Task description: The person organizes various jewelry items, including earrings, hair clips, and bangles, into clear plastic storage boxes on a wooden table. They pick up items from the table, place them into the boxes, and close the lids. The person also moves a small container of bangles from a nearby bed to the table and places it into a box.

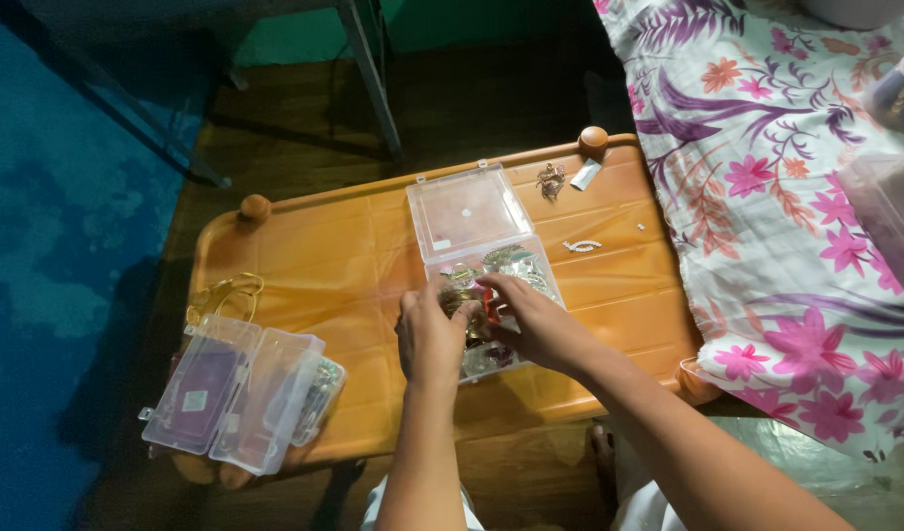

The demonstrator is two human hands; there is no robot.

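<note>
Head view, one frame. Orange tray table [314, 256] stood on a wooden floor, beside a floral cloth [766, 197]. Open clear compartment box [491, 285] lay at the table's centre, lid [466, 209] folded back, mixed jewellery inside. Left hand [430, 334] rested on the box's near-left part, fingers curled; whether it held anything could not be told. Right hand [530, 317] reached into the compartments, fingertips pinched narrowly among the pieces. Second clear box [240, 393] sat open at the table's near-left corner.

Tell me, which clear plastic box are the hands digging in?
The open clear plastic box mid-table, lid flipped back, full of jewellery; both hands reach inside. The other clear box lies untouched at the left edge.
</note>
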